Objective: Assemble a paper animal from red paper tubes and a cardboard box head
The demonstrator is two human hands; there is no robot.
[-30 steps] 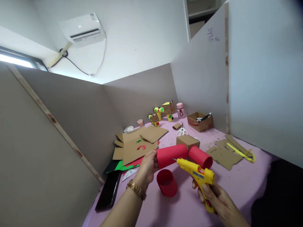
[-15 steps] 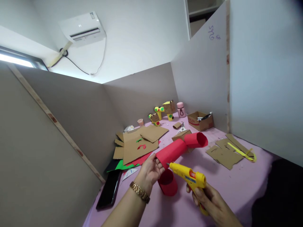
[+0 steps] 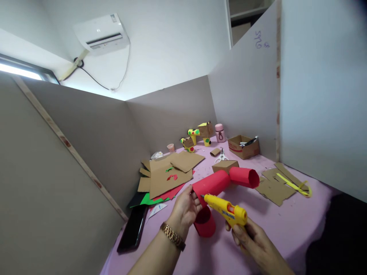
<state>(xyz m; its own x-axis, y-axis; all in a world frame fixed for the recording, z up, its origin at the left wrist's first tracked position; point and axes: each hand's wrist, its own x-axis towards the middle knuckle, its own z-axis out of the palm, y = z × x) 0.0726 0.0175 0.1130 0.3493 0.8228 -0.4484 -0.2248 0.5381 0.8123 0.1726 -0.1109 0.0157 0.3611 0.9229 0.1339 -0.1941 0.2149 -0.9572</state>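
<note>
Being gripped by the left hand (image 3: pixel 185 208), the long red tube (image 3: pixel 213 182) is being held at five o'clock from view centre; the yellow glue gun (image 3: pixel 225 209) is being clasped by the right hand (image 3: pixel 252 240), its nozzle (image 3: pixel 203 196) being pointed towards ten o'clock.

Gold-coloured metal link band (image 3: pixel 172 236) around left wrist, bare forearms (image 3: pixel 157 255), bare right hand (image 3: pixel 254 243)

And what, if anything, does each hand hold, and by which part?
The right hand holds the yellow glue gun by its handle; the left hand holds the longer red tube at its near end.
</note>
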